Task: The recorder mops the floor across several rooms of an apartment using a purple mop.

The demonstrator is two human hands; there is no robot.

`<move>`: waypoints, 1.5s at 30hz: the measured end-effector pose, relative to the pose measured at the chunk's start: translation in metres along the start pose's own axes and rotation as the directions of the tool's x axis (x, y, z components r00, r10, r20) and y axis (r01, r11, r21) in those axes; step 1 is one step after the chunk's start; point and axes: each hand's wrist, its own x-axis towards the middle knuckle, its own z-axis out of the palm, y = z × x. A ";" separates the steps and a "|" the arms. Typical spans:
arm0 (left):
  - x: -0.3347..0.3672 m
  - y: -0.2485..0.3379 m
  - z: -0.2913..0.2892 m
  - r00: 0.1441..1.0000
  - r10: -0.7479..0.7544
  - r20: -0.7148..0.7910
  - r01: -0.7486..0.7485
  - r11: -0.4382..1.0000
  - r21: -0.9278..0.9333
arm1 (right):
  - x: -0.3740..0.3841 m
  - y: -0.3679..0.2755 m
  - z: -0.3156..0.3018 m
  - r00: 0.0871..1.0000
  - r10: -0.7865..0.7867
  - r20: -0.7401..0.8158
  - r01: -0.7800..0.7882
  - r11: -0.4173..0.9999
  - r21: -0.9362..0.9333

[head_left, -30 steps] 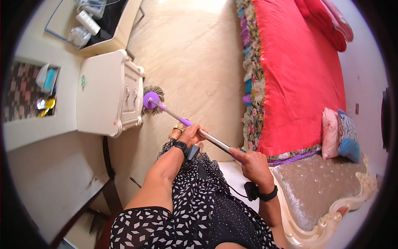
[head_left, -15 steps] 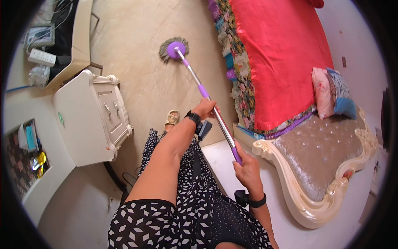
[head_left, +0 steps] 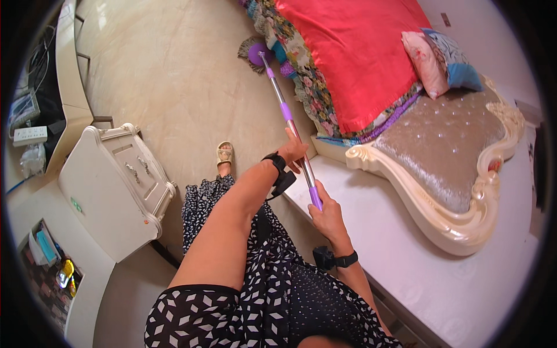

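No text, number or sign can be read; the green mark (head_left: 76, 205) on the cabinet (head_left: 100, 188) is too small to make out; so is its orange mark (head_left: 146, 221).

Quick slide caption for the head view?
Both hands grip the mop handle; the purple-topped mop head is beside the red-covered bed.

the mop (head_left: 277, 90) has a purple disc (head_left: 256, 55), a grey-brown fringe (head_left: 243, 52) and a silver handle (head_left: 308, 170) with purple sections. the dress (head_left: 191, 316) is black, scattered with white diamond shapes; the wrist straps (head_left: 347, 260) are black and the sandal (head_left: 225, 152) beige. the bedspread (head_left: 354, 58) is plain bright red, edged by a multicoloured floral border (head_left: 313, 87). one pillow (head_left: 426, 64) is pink, the other pillow (head_left: 455, 61) blue and patterned grey. the headboard (head_left: 447, 139) shows silvery taupe in a cream frame (head_left: 464, 240); the cabinet (head_left: 96, 191) is off-white, the floor (head_left: 156, 75) beige with paler streaks
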 end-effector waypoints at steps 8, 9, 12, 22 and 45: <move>-0.025 -0.124 0.091 0.929 -0.234 0.287 0.172 0.959 0.225 | -0.137 0.083 0.022 0.993 0.072 -0.095 -0.066 0.996 0.058; -0.029 -0.145 0.105 0.930 -0.249 0.271 0.168 0.943 0.289 | -0.158 0.085 0.024 0.985 0.153 -0.080 -0.145 0.984 0.103; -0.051 -0.201 0.143 0.913 -0.297 0.278 0.175 0.904 0.390 | -0.221 0.117 0.045 0.962 0.254 -0.097 -0.237 0.958 0.159; -0.121 -0.323 0.198 0.887 -0.401 0.227 0.295 0.873 0.388 | -0.354 0.146 0.112 0.940 0.317 -0.128 -0.267 0.914 0.305; -0.134 -0.270 0.091 0.955 -0.263 0.138 0.295 0.796 -0.528 | -0.304 0.047 0.017 0.945 0.254 0.208 -0.273 0.959 0.072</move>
